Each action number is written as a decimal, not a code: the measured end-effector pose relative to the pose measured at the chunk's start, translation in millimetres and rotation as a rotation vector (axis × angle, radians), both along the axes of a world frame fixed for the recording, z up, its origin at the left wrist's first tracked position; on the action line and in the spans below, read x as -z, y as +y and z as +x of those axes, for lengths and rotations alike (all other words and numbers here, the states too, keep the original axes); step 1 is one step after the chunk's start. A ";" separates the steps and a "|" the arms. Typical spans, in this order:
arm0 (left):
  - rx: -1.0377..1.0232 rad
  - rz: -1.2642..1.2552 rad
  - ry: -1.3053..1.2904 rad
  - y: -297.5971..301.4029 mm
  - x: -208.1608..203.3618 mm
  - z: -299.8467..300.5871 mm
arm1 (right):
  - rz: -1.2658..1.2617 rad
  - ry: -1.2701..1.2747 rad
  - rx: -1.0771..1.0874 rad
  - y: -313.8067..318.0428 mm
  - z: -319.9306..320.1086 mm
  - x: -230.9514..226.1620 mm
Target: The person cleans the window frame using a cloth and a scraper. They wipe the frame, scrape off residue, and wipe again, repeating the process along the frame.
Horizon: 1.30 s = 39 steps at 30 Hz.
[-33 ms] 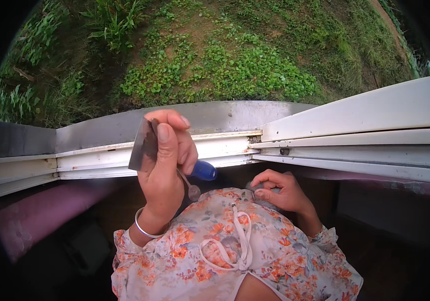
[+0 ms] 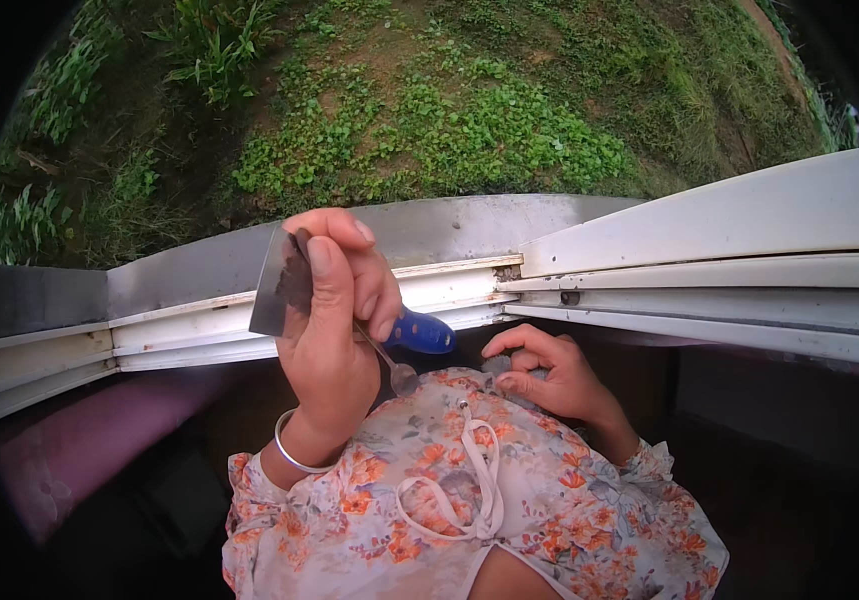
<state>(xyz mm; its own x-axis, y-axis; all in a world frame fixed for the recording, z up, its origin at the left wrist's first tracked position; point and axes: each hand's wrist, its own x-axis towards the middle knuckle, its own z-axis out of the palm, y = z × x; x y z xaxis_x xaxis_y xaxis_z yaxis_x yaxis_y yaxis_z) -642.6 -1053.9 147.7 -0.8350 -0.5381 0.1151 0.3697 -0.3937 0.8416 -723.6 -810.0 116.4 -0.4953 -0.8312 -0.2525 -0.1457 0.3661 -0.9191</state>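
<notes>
In my left hand (image 2: 334, 310) is a putty knife (image 2: 269, 290) with a blue handle. Its flat, shiny blade points up and left, with a dark smear of dirt near the thumb. The same hand also grips a thin metal tool with a small spoon-like end (image 2: 404, 379), which hangs below the fingers. My right hand (image 2: 566, 385) is curled in front of my waist, around a grey, cloth-like thing (image 2: 496, 366); most of it is hidden by the fingers. Just beyond both hands runs a white window track (image 2: 189, 325) with rusty, dirty spots.
White sliding window frames (image 2: 709, 225) extend to the right, with dirt packed in the corner where the tracks meet. A grey concrete ledge (image 2: 399, 225) lies outside, above ground with green weeds (image 2: 429, 130). Pink fabric (image 2: 109, 420) hangs at the lower left.
The blue handle and the spoon-like end have swung slightly to the right, and the blade has shifted a little left. My right hand has moved slightly left.
</notes>
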 end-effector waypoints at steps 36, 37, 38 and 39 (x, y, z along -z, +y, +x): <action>0.016 0.630 -0.001 -213.8 78.1 -20.3 | 0.045 0.600 0.465 -246.3 48.5 47.9; -0.012 0.624 -0.007 -214.6 78.7 -20.1 | 0.022 0.705 0.438 -251.8 49.0 52.3; -0.035 0.632 0.001 -217.0 80.5 -20.6 | 0.083 0.808 0.431 -254.7 49.8 53.4; -0.056 0.640 0.008 -219.5 82.7 -21.3 | 0.144 0.910 0.425 -256.6 50.5 51.8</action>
